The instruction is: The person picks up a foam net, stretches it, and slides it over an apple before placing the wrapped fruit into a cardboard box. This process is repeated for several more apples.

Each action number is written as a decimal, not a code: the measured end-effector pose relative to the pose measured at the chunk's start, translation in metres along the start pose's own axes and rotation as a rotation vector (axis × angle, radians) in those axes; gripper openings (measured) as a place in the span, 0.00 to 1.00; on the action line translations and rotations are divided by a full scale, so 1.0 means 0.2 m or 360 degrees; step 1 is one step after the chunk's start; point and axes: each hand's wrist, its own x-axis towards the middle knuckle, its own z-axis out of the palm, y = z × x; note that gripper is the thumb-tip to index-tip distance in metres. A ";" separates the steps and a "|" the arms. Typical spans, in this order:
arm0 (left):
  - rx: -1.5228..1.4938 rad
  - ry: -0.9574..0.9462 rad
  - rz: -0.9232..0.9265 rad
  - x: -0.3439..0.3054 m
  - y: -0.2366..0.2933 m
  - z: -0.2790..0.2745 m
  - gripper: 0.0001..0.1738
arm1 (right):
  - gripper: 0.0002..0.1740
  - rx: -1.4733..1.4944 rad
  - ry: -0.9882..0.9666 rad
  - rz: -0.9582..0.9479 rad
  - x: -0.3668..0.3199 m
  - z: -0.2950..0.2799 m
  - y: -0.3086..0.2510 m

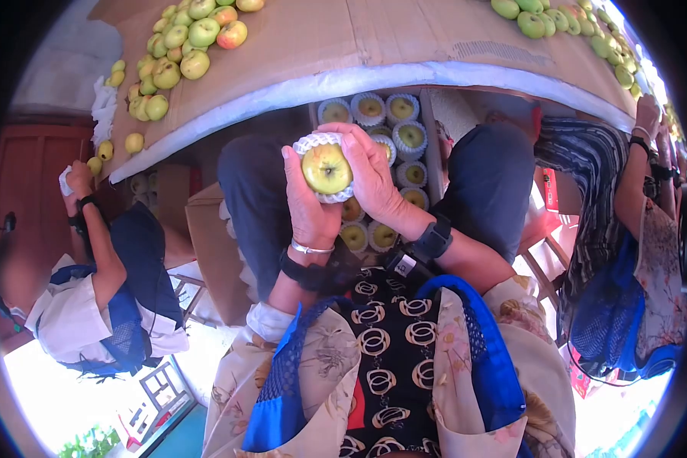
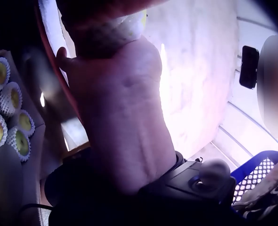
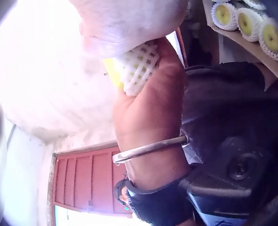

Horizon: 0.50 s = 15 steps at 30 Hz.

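Note:
A yellow-green apple (image 1: 326,169) with a red blush sits in a white foam net (image 3: 140,70), cupped between both hands over the lap. The left hand (image 1: 311,214), with a silver bracelet at its wrist, holds it from the left and below, thumb up along its side. The right hand (image 1: 374,174) curls over its right side and top edge. In the left wrist view the right hand (image 2: 125,66) partly hides the net; in the right wrist view the left hand (image 3: 153,89) supports it from below.
A carton (image 1: 432,145) of netted apples stands between the knees. Beyond it, a cardboard-covered table (image 1: 313,38) bears loose apples (image 1: 194,65) at left and more (image 1: 532,25) at right. A brown box (image 1: 213,252) is at left; other people sit on both sides.

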 end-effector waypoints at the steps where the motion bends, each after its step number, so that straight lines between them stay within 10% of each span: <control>1: -0.0006 0.0003 -0.0016 0.00 0.00 -0.01 0.27 | 0.18 -0.0016 -0.0010 -0.0006 0.00 0.00 0.00; 15: -0.0089 0.0132 0.0001 0.01 -0.03 -0.05 0.27 | 0.19 -0.0162 -0.0076 -0.0047 -0.01 -0.01 0.02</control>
